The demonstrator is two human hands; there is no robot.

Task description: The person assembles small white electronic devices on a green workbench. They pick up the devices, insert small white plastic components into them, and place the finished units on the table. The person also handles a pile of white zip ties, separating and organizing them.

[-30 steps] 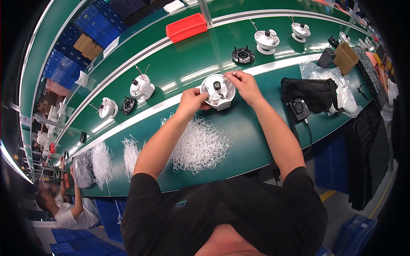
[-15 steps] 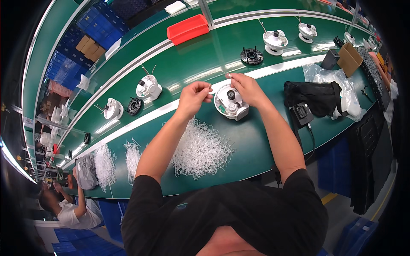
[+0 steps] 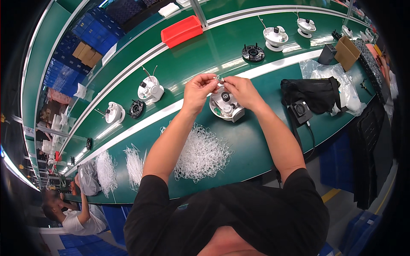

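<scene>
Green bench (image 3: pixel 252 149), smooth w/ a slight sheen, spread before me. White loop pile (image 3: pixel 200 155), wiry & tangled, lay close by, prob. for easy reach. Rnd plastic-looking housing (image 3: pixel 226 108) sat on the bench by my fingers, open side up, prob. so its innards faced me. L hand (image 3: pixel 198 92) & R hand (image 3: pixel 243 91), fingertips pinching a thin pale strand (image 3: pixel 219 78) btwn them, seemingly steadied it.

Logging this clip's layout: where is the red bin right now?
In the head view, the red bin is near the top, slightly left of centre, just left of an upright metal post.
</scene>
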